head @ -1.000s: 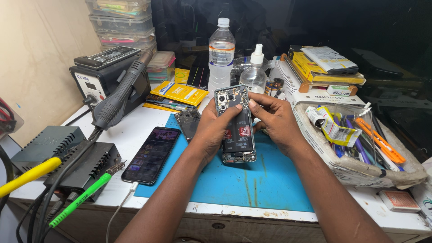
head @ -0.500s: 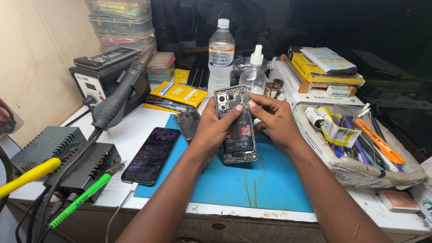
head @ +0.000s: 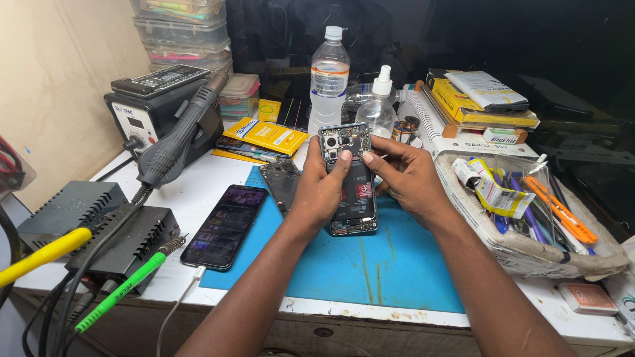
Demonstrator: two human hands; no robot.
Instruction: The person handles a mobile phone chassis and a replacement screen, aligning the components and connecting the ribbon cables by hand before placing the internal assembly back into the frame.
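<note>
opened smartphone (head: 349, 180) held over blue work mat (head: 397, 264), back cover already off, board and camera modules bare. left hand (head: 322, 187) wraps its left edge, thumb on upper board; right hand (head: 405, 173) steadies right edge, fingertip at top. internals not yet removed, by look. loose dark phone part (head: 283, 182) just beside. second phone (head: 226, 225) lit, cabled. cluttered white bench (head: 198, 173): hot-air station (head: 159, 109), water bottle (head: 329, 78), spray bottle (head: 380, 109), tool tray (head: 529, 225).

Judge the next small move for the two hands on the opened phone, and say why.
Probably a small press or pry at the top of the opened phone. The left hand grips its body while its thumb and the right hand forefinger meet by the camera modules on the exposed board. No tool is in either hand, so fingertip work there seems likeliest, held above the blue mat.
</note>
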